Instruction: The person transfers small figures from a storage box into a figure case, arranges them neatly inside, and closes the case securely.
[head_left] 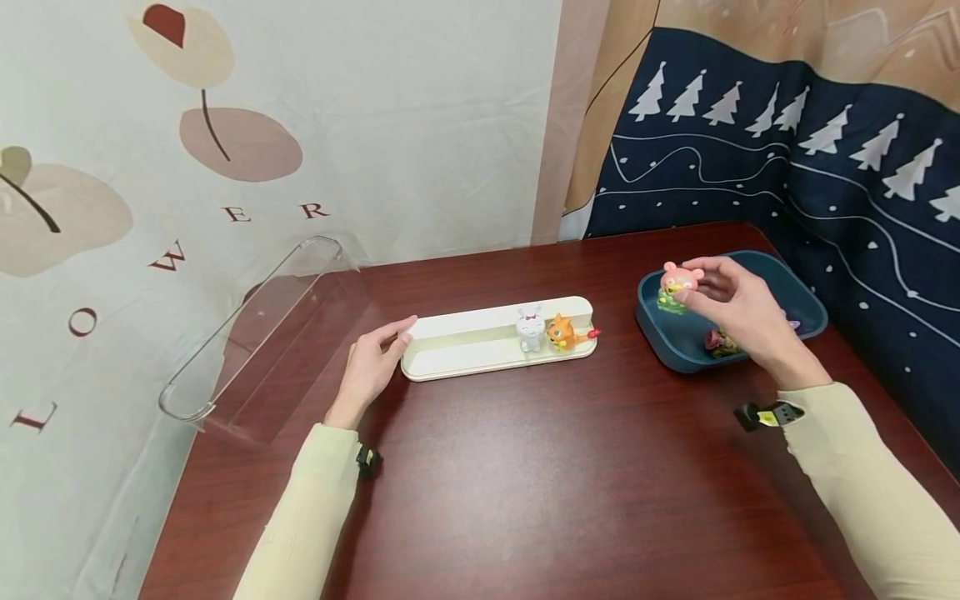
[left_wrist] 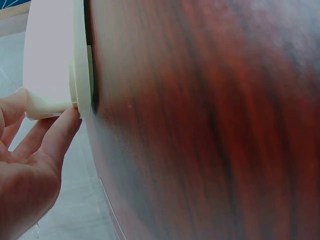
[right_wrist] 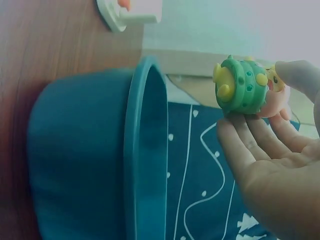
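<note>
My right hand holds a toy figurine between thumb and fingers, over the left part of a blue bin. The figurine has a pink round-eared head; its green body with yellow feet shows in the right wrist view. My left hand grips the left end of a long cream tray, with thumb and fingertips at its corners. At the tray's right end stand a white rabbit-like figurine and an orange figurine with a red-tipped tail.
More small figurines lie in the blue bin, partly hidden by my right hand. A clear plastic cover stands at the table's left edge by the printed curtain. A dark tree-patterned cloth hangs behind the bin.
</note>
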